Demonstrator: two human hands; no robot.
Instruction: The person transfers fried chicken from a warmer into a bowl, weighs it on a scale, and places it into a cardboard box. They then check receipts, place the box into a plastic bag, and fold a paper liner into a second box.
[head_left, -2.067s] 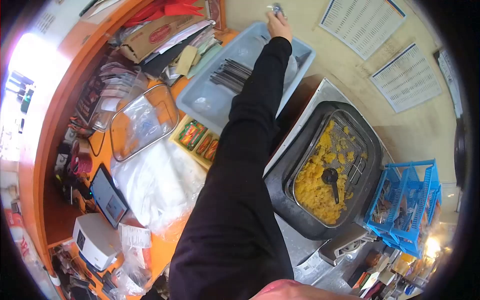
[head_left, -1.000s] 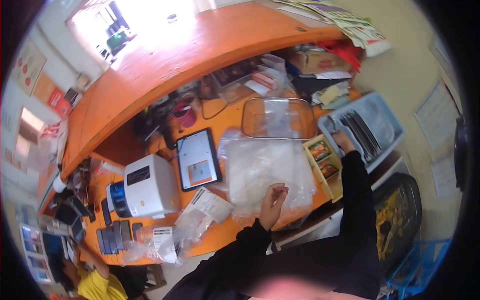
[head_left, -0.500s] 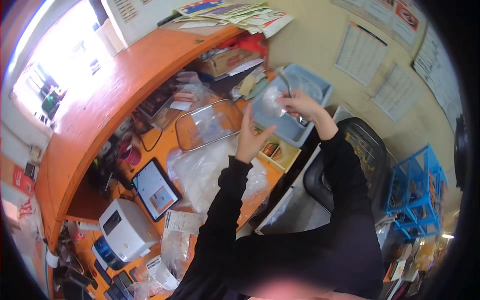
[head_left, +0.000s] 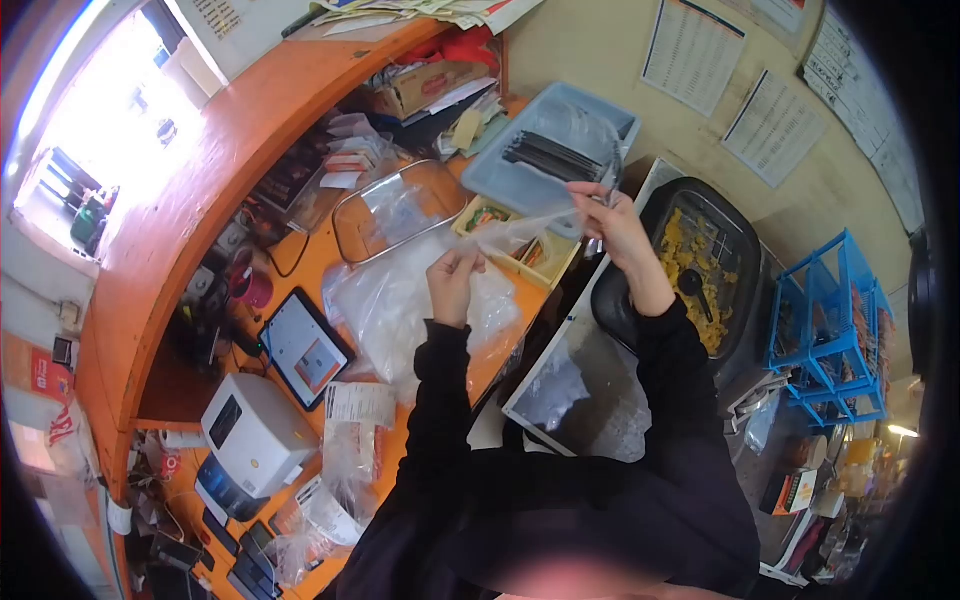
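A strip of clear plastic film [head_left: 530, 231], perhaps a bag, is stretched between my two hands. My left hand [head_left: 453, 287] is closed, pinching its near-left end above the pile of clear plastic bags [head_left: 385, 310]. My right hand [head_left: 622, 240] is closed on the other end, just off the corner of a blue-grey tray [head_left: 485, 178]. A thin dark item [head_left: 613, 165] also sticks up from my right hand; blur hides its kind. Black plastic cutlery [head_left: 545, 155] lies in the tray. Below the film is a yellow box of small packets [head_left: 535, 262].
A wire-rimmed tray [head_left: 345, 215], a tablet [head_left: 307, 350], a white label printer [head_left: 257, 440] and paper receipts [head_left: 360, 405] occupy the orange counter. At right are a black pan of yellow food [head_left: 735, 300] and a blue rack [head_left: 830, 330]. A raised orange ledge [head_left: 200, 210] curves along the left.
My left hand has gone from open to pinching the film and moved nearer me. The bunched film is now drawn out between both hands. The camera view has shifted, showing more of the pan.
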